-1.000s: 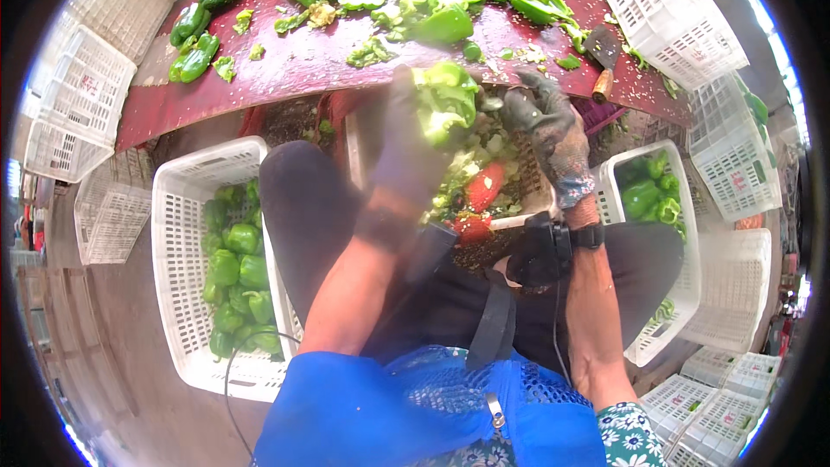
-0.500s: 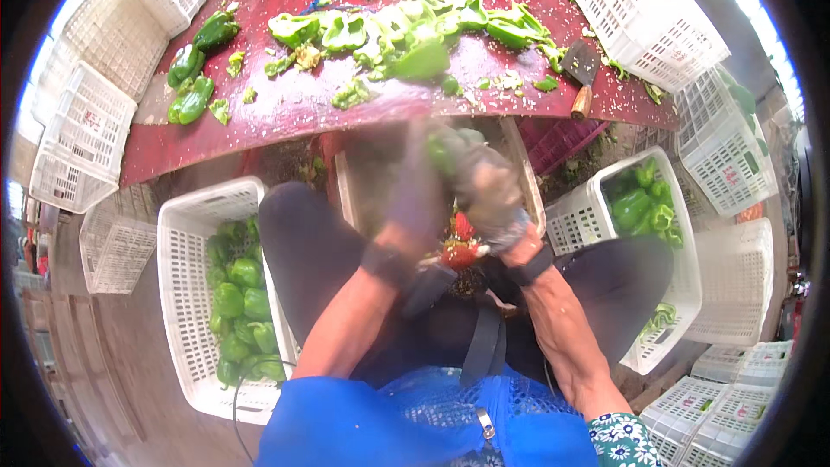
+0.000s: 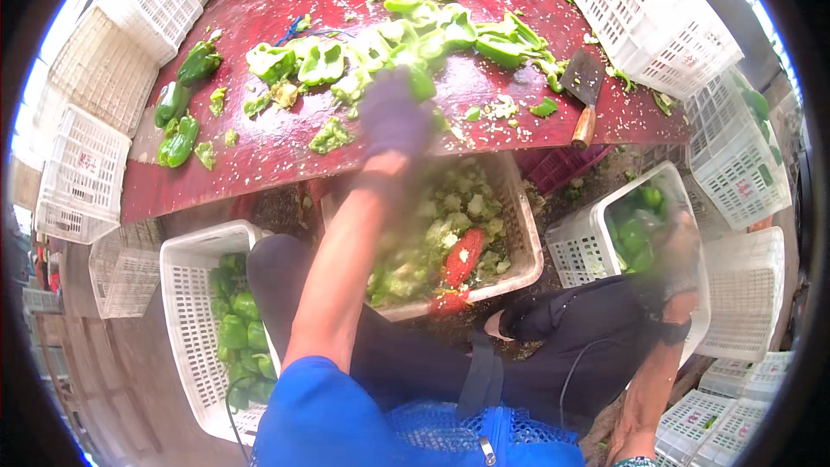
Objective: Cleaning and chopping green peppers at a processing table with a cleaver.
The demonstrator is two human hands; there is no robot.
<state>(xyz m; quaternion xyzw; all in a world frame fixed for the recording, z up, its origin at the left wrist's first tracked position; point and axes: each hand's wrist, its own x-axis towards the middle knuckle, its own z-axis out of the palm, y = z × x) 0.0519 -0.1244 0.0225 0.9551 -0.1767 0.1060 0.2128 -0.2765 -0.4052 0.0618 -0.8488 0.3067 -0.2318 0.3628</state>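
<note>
My left hand (image 3: 395, 117), in a purple glove, reaches over the front edge of the red table (image 3: 259, 143). Its fingers are smeared by motion beside a green bell pepper piece (image 3: 421, 82), and whether they grip it is unclear. Cut green pepper halves (image 3: 322, 62) lie heaped just beyond. Out to the right, my right hand (image 3: 679, 251), in a greyish glove, hangs at the white crate (image 3: 596, 216) holding green peppers (image 3: 635, 238); blur hides its fingers. Between my knees sits a pale bin (image 3: 523, 268) of pepper cores and seeds (image 3: 450, 207), with a red piece (image 3: 464, 258) on top.
A cleaver (image 3: 584, 78) with a wooden handle lies at the table's right. Whole green peppers (image 3: 179, 140) rest along its left side. By my left knee stands a white crate (image 3: 194, 329) of whole peppers. Stacked white crates (image 3: 644, 13) flank the table, and a magenta crate (image 3: 562, 169) is beneath.
My hands were together over the bin, blurred around something green. Now they are apart: the left has moved forward onto the table, the right out to the right-hand crate. The bin's contents are uncovered.
</note>
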